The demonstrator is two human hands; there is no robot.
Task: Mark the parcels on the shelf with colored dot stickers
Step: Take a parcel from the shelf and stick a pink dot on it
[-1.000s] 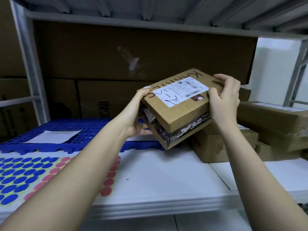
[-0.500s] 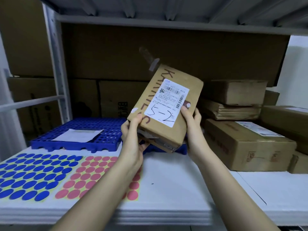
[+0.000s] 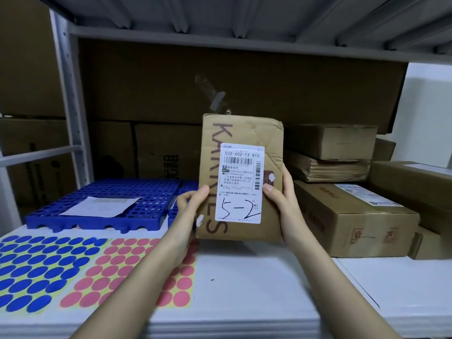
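White shelf board (image 3: 256, 285) below, sticker sheets (image 3: 80, 272) lying left. Held upright above it: parcel (image 3: 241, 177), left hand (image 3: 189, 211) and right hand (image 3: 281, 206) gripping its side edges. Probably light, dented cardboard; best gripped at the edges.

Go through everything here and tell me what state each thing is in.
Parcel: upright, label facing the camera, dented top corner, no dot sticker visible.
Left hand: grips the parcel's left edge.
Right hand: grips its right edge.
Blue sticker sheet: flat, some dots missing.
Pink sticker sheet: flat, partly hidden.
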